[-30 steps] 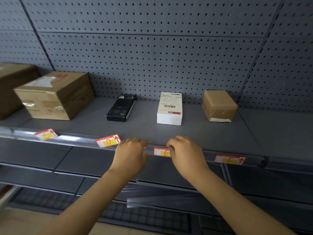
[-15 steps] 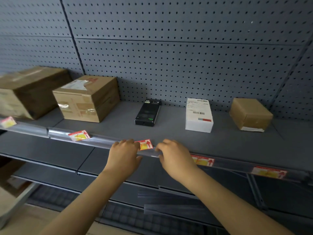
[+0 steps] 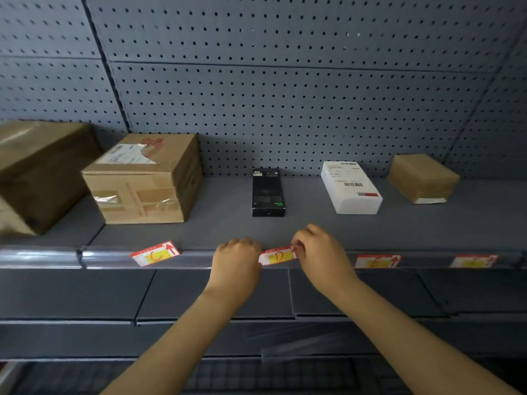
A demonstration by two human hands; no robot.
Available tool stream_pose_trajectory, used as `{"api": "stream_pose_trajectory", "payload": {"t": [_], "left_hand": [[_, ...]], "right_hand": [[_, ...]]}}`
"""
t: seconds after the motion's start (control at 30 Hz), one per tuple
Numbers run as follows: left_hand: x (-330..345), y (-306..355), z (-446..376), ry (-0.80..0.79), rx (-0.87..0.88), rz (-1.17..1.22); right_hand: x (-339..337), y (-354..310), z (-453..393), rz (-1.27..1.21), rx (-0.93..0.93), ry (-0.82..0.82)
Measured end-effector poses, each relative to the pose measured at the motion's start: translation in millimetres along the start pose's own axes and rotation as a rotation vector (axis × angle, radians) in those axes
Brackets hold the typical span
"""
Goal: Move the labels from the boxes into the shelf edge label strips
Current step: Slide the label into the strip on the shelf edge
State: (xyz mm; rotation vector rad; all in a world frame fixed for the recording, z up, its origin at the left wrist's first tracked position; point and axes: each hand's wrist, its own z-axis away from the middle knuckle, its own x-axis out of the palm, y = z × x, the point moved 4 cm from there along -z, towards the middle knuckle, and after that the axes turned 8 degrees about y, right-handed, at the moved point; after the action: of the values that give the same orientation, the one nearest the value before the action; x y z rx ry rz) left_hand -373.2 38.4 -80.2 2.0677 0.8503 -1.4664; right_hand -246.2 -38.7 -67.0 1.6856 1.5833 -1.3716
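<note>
Left hand point(image 3: 236, 260) and right hand point(image 3: 319, 252), fingers curled, pinch opposite ends of a label point(image 3: 276, 255) (marked D) tilted at the label strip point(image 3: 199, 258). Beyond the fingertips lies a black box point(image 3: 268, 192).

— What can be read along the shelf edge?
— A hand-drawn "C" on the tilted label point(image 3: 155, 253); a "D" on the label point(image 3: 277, 255) between the hands, each beside a red arrow.
— And the rest?
— The two labels further right are blurred. The white box point(image 3: 351, 187) carries barcodes; its print is too small to read.
</note>
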Motion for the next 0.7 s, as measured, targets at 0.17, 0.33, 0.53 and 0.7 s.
{"api": "stream_pose_trajectory", "payload": {"t": [0.17,0.33,0.53,0.7], "left_hand": [[5,-4,-6,0.007,-0.003,0.024],[7,-8,-6,-0.01,-0.019,-0.012],[6,-8,-4,-0.014,-0.031,-0.016],[5,-10,-5,-0.019,-0.056,-0.042]], "right_hand": [[6,-2,2,0.061,-0.063,0.039],[17,-1,6,0.068,-0.093,0.052],[24,1,5,0.07,-0.108,-0.011],[26,3,6,0.053,-0.118,-0.031]]}}
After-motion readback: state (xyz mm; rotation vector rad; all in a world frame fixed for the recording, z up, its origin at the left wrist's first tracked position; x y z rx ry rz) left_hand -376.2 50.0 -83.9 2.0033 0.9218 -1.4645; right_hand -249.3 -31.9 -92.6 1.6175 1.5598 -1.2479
